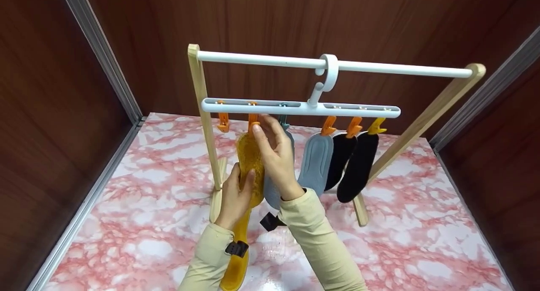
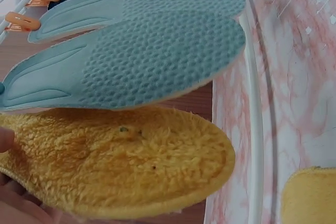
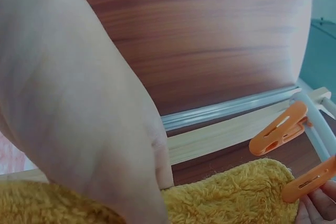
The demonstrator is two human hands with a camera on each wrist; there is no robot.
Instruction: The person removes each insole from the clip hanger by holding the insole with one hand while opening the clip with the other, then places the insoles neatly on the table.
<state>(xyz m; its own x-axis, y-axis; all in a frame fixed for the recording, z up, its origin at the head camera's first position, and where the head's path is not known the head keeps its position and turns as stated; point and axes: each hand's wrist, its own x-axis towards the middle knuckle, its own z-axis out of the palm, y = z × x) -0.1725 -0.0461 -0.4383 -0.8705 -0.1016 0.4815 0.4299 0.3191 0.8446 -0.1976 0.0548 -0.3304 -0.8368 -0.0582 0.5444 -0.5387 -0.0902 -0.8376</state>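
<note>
A fluffy yellow insole (image 1: 249, 152) hangs upright below an orange clip (image 1: 253, 124), its top edge at the clip's jaws. My left hand (image 1: 236, 194) grips the insole lower down, thumb on its fleecy face and fingers behind. At the top, my right hand (image 1: 276, 156) pinches the orange clip, its thumb in front; in the right wrist view its fingertips (image 3: 317, 203) show beside that clip. A second yellow insole (image 1: 236, 270) lies on the marbled surface, partly hidden by the left forearm. Left of the held clip hangs an orange clip (image 1: 223, 122) with nothing in it.
A white hanger (image 1: 261, 107) hooks over the white rail (image 1: 261, 60) of a wooden-legged stand. Two blue-grey insoles (image 1: 315, 160) (image 2: 157, 59) and two black insoles (image 1: 358, 168) hang from its clips on the right. Brown panels (image 1: 270, 21) surround the pink-and-white surface (image 1: 147, 189).
</note>
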